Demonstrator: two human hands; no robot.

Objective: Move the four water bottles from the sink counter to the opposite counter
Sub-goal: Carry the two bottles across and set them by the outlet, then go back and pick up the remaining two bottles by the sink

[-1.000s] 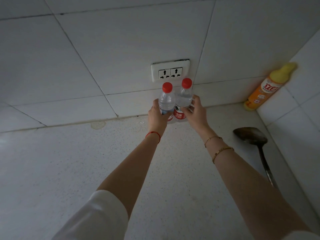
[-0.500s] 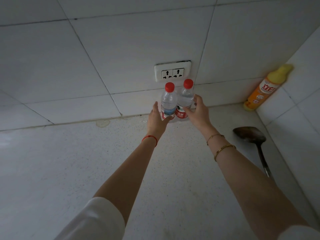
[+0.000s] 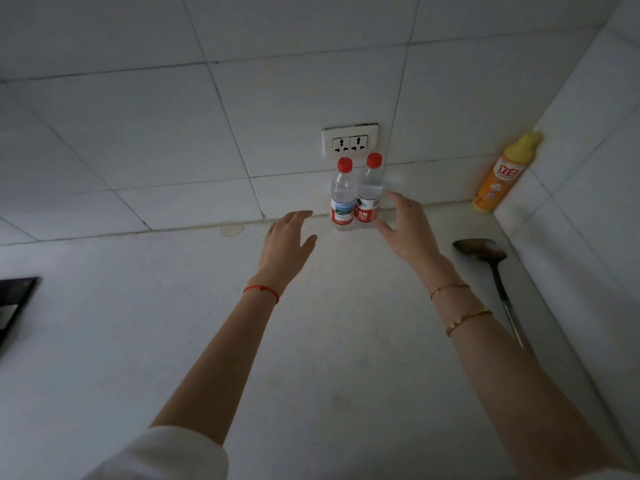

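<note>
Two clear water bottles with red caps and red labels stand upright side by side against the tiled wall, under a wall socket: the left bottle (image 3: pixel 343 199) and the right bottle (image 3: pixel 370 194). My left hand (image 3: pixel 287 242) hovers open a short way left of them, touching neither. To the right of the right bottle, my right hand (image 3: pixel 407 226) is open with fingers spread, close to it but apart. Both hands hold nothing.
The white speckled counter (image 3: pixel 173 323) meets tiled walls at the back and right. An orange and yellow detergent bottle (image 3: pixel 502 173) leans in the far right corner. A metal ladle (image 3: pixel 485 261) lies near the right wall. A dark hob edge (image 3: pixel 15 299) shows at left.
Both hands have let go of the two bottles and drawn back and apart. The bottles now stand alone on the counter by the wall.
</note>
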